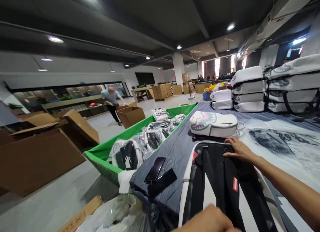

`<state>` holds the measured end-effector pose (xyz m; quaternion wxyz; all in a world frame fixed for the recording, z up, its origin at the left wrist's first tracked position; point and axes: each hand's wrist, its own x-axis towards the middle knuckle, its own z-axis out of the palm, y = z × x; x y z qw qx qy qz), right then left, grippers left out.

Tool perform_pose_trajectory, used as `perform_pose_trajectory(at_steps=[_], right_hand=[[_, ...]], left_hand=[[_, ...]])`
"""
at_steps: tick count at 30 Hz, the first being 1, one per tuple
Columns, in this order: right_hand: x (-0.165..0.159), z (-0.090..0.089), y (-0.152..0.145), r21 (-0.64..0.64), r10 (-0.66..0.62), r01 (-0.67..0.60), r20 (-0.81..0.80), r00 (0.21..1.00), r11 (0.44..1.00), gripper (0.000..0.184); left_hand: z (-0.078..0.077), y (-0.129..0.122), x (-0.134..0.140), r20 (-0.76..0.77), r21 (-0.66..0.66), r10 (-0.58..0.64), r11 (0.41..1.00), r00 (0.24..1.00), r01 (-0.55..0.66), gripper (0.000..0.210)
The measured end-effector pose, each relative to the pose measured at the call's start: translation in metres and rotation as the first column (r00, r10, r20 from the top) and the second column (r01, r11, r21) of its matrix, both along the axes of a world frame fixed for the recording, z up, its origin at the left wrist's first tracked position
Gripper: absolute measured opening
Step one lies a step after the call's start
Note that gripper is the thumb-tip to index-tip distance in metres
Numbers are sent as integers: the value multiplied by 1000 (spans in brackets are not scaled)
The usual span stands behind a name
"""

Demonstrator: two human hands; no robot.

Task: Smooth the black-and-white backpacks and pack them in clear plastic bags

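A white-and-black backpack [222, 178] lies with its strap side up on the dark cloth-covered table [172, 152]. My right hand [238, 150] is at its top end, thumb on the black back panel and fingers bent over the far edge. At the bottom of the view, my left hand [207, 220] is over the backpack's lower part, curled and smeared by motion, its fingertips hidden. Just beyond the top end rests a white backpack with a shark-mouth print [216, 123]. Two dark phones, one a black phone [162, 182], lie left of the backpack I handle.
A green bin [107, 163] holds several plastic-wrapped backpacks left of the table. Stacked white backpacks [250, 92] stand at the back right, with clear plastic bags [287, 142] nearer. Cardboard boxes [42, 155] fill the left floor. A person [111, 99] stands beside an open carton.
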<state>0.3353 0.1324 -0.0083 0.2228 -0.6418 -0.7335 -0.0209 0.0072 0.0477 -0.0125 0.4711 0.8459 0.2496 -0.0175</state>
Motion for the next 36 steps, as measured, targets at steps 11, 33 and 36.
perform_pose_trajectory(at_steps=[11,33,36], right_hand=[[-12,-56,-23,435,-95,65,49,994,898,58],[-5,-110,1,-213,-236,247,76,969,945,67],[-4,-120,4,-178,-283,291,66,957,940,67]], left_hand=[[-15,177,89,387,621,200,665,900,-415,46],[-39,177,110,-211,688,124,723,970,58,47],[-35,138,102,-182,635,81,771,980,54,83]])
